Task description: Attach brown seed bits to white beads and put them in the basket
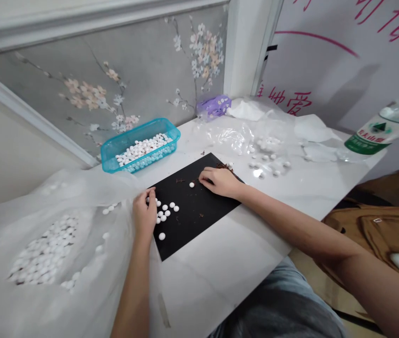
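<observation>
A black mat (185, 230) lies on the white table, with several white round button-like pieces (165, 207) grouped on its left part. At its left edge my left hand (145, 213) is closed with fingertips pinched beside those pieces; a thin brown bit seems to show at the fingertips. My right hand (222, 182) rests on the mat's upper right, fingers curled and pinched, and whatever is between them is hidden. Just left of it sits a lone white round piece (191, 185). Small reddish-brown bits (180, 180) are scattered on the mat, with a pile (224, 166) behind my right hand.
A turquoise basket (139, 162) of white pieces stands behind the mat. On the left is a large clear plastic bag (89, 300) of such pieces. Plastic bags (227, 136), a purple packet (214, 107) and a tilted-looking bottle (371, 134) are at right. A brown backpack (371, 225) sits beside the table.
</observation>
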Motion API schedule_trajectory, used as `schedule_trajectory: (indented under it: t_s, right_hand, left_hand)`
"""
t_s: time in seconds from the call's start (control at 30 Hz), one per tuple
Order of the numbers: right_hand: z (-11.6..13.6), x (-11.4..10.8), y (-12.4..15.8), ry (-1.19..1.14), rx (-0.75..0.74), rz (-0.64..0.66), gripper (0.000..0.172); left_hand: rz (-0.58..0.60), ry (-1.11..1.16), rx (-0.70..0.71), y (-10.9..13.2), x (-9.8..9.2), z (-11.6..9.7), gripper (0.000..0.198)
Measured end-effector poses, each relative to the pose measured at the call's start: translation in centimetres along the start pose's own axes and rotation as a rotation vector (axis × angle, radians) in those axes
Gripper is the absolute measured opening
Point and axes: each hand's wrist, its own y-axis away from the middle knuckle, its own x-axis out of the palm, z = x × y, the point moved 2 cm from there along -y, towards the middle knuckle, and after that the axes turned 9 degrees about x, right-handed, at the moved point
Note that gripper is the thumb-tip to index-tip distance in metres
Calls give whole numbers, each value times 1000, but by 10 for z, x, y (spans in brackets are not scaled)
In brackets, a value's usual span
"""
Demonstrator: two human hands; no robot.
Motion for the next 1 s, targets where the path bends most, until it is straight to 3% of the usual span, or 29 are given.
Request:
schedule_trajectory:
  t_s: [0.17,0.3,0.47,0.57,0.63,0.7,0.87,1.0]
  right_hand:
    - [-2,4,-1,-53,10,-21,16]
    - [-5,5,-3,-84,11,-32,14]
    - [-5,4,-3,-87,2,-30,15]
    - [-5,4,-3,-91,3,-24,15]
    - [-4,5,-3,-91,1,-23,14]
    - [-4,5,-2,-91,-2,-32,13]
    - [-2,7,-1,-114,-22,-53,13]
    - [-2,7,-2,-114,-28,-60,14]
  left_hand:
    - [82,36,-19,21,9,-32,37]
    - [208,-36,94,22,14,-48,32]
    - [234,-2,235,32,-10,-43,46]
    - [382,-156,259,59,-27,-35,73]
    - [395,-285,259,75,-31,-31,87]
    - [357,-361,251,80,-27,-30,88]
    - [332,-315,243,45,4,-31,79]
    - [276,-189,315,14,24,-43,55]
